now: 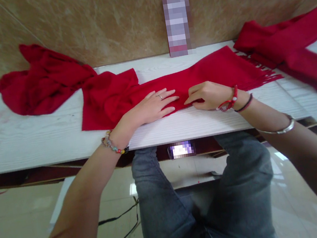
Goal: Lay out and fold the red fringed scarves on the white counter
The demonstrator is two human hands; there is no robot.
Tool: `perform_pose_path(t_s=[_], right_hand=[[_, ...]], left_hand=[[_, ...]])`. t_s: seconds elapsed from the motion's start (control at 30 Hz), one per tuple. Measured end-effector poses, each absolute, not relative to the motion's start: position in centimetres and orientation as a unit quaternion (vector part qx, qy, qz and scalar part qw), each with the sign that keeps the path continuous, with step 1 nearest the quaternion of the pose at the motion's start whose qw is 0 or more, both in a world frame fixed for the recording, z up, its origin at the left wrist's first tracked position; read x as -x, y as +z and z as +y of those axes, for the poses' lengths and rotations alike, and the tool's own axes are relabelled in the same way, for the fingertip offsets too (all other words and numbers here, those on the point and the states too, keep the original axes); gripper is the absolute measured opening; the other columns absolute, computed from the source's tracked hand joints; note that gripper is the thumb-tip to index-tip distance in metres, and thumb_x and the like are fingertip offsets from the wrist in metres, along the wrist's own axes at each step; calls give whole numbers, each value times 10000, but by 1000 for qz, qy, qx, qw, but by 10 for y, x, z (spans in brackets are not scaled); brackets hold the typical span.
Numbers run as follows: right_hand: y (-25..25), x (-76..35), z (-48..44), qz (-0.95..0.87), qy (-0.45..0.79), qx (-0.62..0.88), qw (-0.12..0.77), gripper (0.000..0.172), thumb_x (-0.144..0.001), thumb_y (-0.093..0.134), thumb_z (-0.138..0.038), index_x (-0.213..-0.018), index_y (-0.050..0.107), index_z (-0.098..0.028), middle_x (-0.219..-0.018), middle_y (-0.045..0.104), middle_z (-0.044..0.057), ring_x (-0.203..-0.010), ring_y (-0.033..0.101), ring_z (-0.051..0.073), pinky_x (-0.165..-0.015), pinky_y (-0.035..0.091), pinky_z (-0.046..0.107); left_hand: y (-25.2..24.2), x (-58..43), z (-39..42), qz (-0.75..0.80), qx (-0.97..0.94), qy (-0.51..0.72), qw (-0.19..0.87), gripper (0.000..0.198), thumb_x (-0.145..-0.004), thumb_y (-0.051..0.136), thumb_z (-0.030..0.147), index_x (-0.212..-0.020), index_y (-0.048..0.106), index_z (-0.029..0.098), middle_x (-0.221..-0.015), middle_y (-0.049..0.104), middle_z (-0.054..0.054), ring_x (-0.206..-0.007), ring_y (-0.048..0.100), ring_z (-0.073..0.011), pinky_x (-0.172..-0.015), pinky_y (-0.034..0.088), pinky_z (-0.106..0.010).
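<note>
A red scarf (210, 67) with a fringed right end lies lengthwise on the white tabletop, its left part bunched and folded. My left hand (156, 105) rests flat on the scarf's middle, fingers spread, with a ring on one finger. Close to its right, my right hand (210, 94) has its fingers curled and pinches at the scarf near the lower edge. The exact spot between thumb and forefinger is partly hidden by the hand.
Another crumpled red cloth (48, 81) lies at the left against the tiled wall (120, 21). At the right is a second fringed red scarf (281, 43). A blurred upright box (178, 24) leans at the wall. Below the table edge, a lit, blurred device (181, 149) shows.
</note>
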State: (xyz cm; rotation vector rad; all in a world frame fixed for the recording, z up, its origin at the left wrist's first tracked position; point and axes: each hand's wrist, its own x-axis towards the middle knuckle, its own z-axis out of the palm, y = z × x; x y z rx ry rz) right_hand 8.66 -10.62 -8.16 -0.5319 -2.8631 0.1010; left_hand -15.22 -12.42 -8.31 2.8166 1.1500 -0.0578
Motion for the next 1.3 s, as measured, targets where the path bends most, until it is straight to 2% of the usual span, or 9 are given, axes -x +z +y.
perform_pose_path(t_s=[0.13,0.23,0.37,0.57,0.7,0.87,1.0,1.17,1.3], right_hand=[[-83,-87,-105,-977,31,178,117,308,-820,448,-127,-985,707,-150,-866,670,73,-700,565,137,-669,437,264],[-84,-88,-104,-977,30,176,120,304,-822,450,-129,-980,708,-148,-869,670,75,-706,568,136,-667,437,262],[-84,-89,-103,-977,26,173,121,303,-824,450,-132,-985,706,-159,-871,668,67,-699,569,132,-660,436,258],[-85,-88,-103,-977,25,173,120,301,-827,449,-140,-983,705,-159,-858,663,69,-702,571,139,-667,439,264],[-84,-88,-105,-976,25,175,124,298,-823,450,-128,-972,707,-152,-858,660,72,-697,568,137,-664,439,262],[-83,-88,-104,-976,22,178,122,296,-820,451,-132,-968,707,-148,-854,660,76,-704,570,141,-647,448,262],[-84,-88,-104,-975,25,182,126,300,-823,450,-140,-977,707,-161,-865,668,69,-701,570,136,-653,452,264],[-84,-88,-104,-974,49,171,138,304,-816,454,-126,-967,711,-184,-848,679,52,-714,575,135,-676,459,266],[-83,-89,-102,-974,65,161,144,288,-806,464,-128,-941,716,-170,-832,680,56,-689,577,131,-664,465,259]], left_hand=[[-83,155,-127,527,-849,-34,10,482,-971,267,410,-1420,330,247,-1509,276,-58,-1381,235,-289,-1101,187,-526],[-85,157,-127,577,-816,-17,-28,497,-968,265,399,-1402,376,184,-1492,307,-104,-1373,252,-308,-1103,185,-527],[-85,156,-127,535,-842,37,-59,473,-962,292,322,-1381,403,131,-1489,302,-133,-1382,241,-271,-1121,182,-460],[-81,151,-126,390,-918,-44,52,525,-956,310,419,-1450,240,257,-1542,182,-23,-1415,143,-201,-1131,178,-395],[-83,154,-126,476,-876,-66,45,540,-963,261,448,-1462,208,249,-1544,164,-35,-1414,143,-240,-1123,178,-452],[-87,158,-126,589,-807,-36,-9,559,-958,248,455,-1436,298,168,-1506,266,-111,-1376,260,-286,-1100,220,-492],[-87,156,-125,543,-839,7,-40,516,-959,277,353,-1408,343,107,-1483,311,-145,-1369,278,-263,-1103,233,-434],[-84,153,-125,370,-926,-61,53,485,-962,289,364,-1435,284,253,-1536,204,-14,-1417,126,-191,-1127,181,-391],[-82,159,-123,419,-905,-57,46,474,-969,267,374,-1426,305,255,-1519,255,-30,-1383,237,-206,-1103,230,-403]])
